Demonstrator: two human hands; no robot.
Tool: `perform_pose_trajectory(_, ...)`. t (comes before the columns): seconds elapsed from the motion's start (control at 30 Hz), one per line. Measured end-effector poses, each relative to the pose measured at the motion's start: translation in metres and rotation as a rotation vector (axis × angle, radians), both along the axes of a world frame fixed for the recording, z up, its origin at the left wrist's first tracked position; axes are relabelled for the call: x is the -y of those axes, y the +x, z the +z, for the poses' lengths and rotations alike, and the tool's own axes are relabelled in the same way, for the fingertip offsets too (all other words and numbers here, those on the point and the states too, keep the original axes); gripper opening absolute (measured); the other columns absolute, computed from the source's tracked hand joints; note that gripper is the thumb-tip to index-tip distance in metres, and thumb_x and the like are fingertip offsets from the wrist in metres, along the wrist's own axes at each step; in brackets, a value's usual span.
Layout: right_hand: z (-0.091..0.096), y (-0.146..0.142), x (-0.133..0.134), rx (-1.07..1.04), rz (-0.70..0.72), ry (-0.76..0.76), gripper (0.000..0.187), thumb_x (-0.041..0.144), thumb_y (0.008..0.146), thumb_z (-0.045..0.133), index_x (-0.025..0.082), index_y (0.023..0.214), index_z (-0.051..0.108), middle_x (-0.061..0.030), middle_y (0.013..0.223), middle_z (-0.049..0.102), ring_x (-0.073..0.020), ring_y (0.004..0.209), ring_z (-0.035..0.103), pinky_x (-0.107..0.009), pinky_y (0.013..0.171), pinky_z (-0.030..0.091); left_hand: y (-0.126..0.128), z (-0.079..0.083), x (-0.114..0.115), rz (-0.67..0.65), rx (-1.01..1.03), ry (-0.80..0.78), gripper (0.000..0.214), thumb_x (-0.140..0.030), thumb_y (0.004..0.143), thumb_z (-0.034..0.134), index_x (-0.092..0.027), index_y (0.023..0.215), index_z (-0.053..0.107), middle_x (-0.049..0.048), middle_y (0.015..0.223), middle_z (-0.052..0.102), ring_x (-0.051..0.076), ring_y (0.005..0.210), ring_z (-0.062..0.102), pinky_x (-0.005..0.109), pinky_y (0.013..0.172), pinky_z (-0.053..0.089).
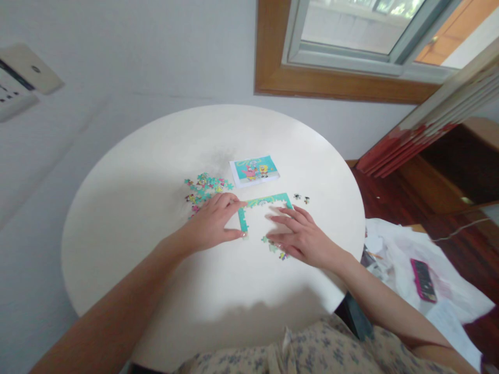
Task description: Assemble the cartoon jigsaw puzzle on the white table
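A partly joined jigsaw border lies on the white table, its top strip and left side in green and teal. My left hand rests at its left side, thumb and index finger apart, the index finger by the upper corner and the thumb by the lowest left piece. My right hand lies over the border's right side with its fingers spread, hiding part of it. Beneath its lower fingers are a few loose puzzle pieces, partly covered. A heap of puzzle pieces sits beyond my left hand.
A picture card with two cartoon figures lies behind the border. Two loose pieces are to its right. The round table stands by a wall and window. A pink-edged phone lies on white sheets at the right.
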State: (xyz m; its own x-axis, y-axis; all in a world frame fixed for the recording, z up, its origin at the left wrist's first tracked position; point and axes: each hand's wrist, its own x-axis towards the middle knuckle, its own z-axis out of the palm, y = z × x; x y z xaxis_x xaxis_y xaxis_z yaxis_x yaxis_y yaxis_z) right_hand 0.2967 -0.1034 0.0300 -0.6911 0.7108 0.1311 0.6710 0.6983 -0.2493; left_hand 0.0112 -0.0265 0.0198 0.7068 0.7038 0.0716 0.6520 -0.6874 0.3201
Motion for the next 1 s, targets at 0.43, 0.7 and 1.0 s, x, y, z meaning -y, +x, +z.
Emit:
perform_pose_trajectory(0.43, -0.009, -0.027, 0.003, -0.113, 0.028, -0.055, 0.018, 0.031, 0.093, 0.059, 0.026, 0.107, 0.069, -0.0049, 0.133, 0.06, -0.0237, 0.14, 0.036, -0.05, 0.116, 0.023, 0.0, 0.002, 0.002, -0.006, -0.002, 0.025, 0.059, -0.047, 0.08, 0.069, -0.019, 0.129, 0.053, 0.0112, 0.121, 0.052, 0.03, 0.118, 0.045, 0.043, 0.104, 0.036)
perform_pose_trajectory(0.7, -0.014, -0.037, -0.003, -0.189, -0.061, -0.118, 0.01, 0.018, 0.084, 0.067, 0.022, 0.093, 0.069, -0.0063, 0.125, 0.062, -0.0263, 0.135, 0.04, -0.049, 0.111, 0.03, -0.001, 0.001, 0.001, -0.016, -0.018, 0.038, 0.057, -0.044, 0.082, 0.067, -0.018, 0.13, 0.052, 0.0106, 0.121, 0.051, 0.029, 0.118, 0.045, 0.041, 0.104, 0.036)
perform_pose_trajectory(1.0, -0.008, -0.047, -0.008, -0.159, -0.101, -0.132, 0.012, 0.012, 0.081, 0.069, 0.02, 0.09, 0.069, -0.0084, 0.12, 0.061, -0.0277, 0.129, 0.041, -0.045, 0.108, 0.034, -0.001, 0.001, 0.001, -0.021, -0.022, 0.036, 0.054, -0.037, 0.082, 0.068, -0.018, 0.131, 0.052, 0.01, 0.121, 0.051, 0.028, 0.118, 0.045, 0.04, 0.104, 0.036)
